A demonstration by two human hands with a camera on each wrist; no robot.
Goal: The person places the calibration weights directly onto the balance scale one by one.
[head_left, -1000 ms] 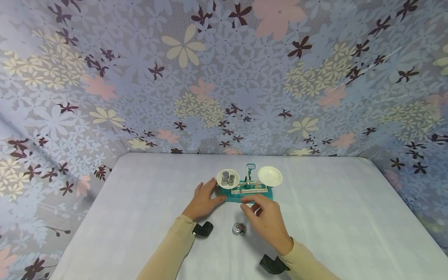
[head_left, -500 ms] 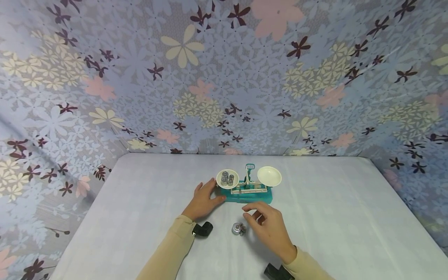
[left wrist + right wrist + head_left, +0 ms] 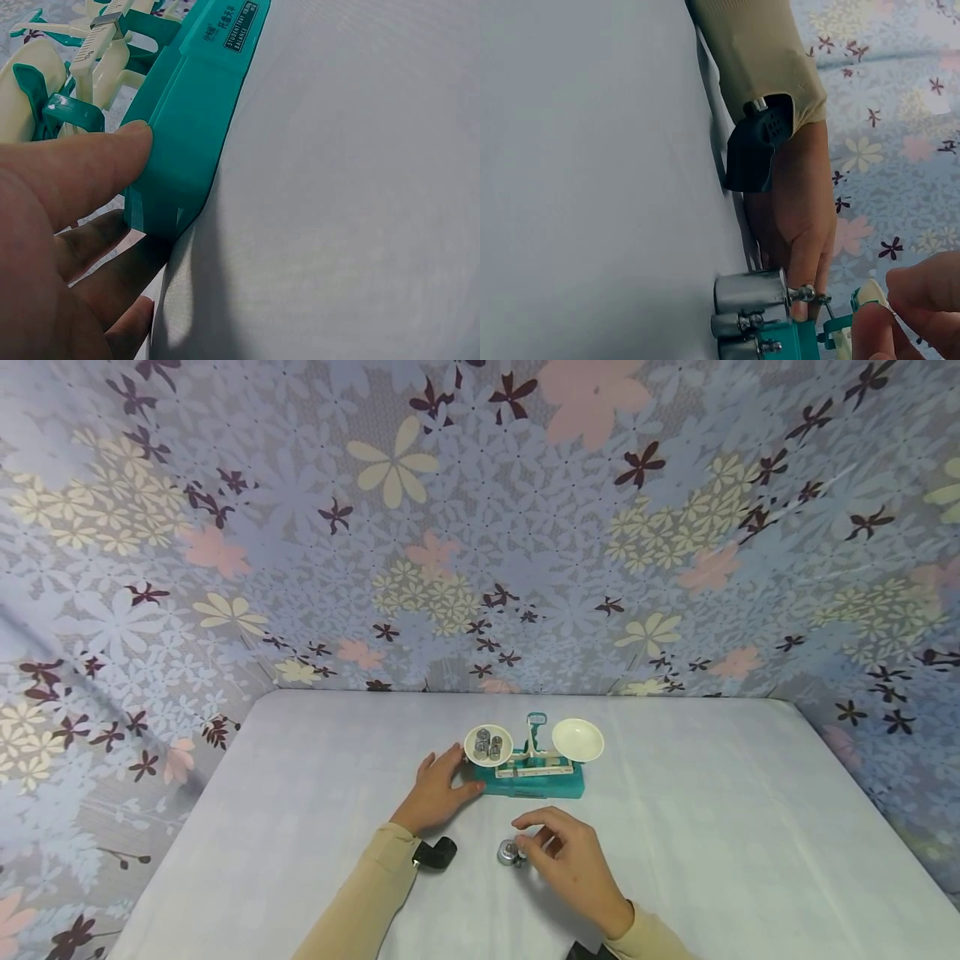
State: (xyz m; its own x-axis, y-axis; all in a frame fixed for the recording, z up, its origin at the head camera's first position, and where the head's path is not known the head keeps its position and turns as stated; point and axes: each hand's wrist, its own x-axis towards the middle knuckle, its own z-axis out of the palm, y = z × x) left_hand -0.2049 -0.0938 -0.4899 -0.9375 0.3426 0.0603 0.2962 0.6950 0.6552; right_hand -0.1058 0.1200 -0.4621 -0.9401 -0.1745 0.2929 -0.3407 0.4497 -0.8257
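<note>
A green student balance (image 3: 528,785) with two cream pans stands on the table. My left hand (image 3: 437,789) holds the left end of its base; in the left wrist view the thumb (image 3: 124,154) presses the front edge and the other fingers lie at the end. Several metal weights (image 3: 482,747) sit in the left pan (image 3: 474,759); the right pan (image 3: 578,740) is bare. In front of the balance, a large metal weight (image 3: 507,852) stands with smaller weights (image 3: 739,325). Close over them is my right hand (image 3: 573,864), thumb and index finger apart, partly covering the small ones.
A pale cloth covers the table (image 3: 720,827). Flower-patterned fabric (image 3: 480,543) rises behind it and along both sides. A black camera (image 3: 435,853) is strapped at the left wrist, and another (image 3: 588,952) at the right.
My right hand has moved back from the balance's front edge toward me and then over the loose weights, covering the small ones. The left hand stays on the base.
</note>
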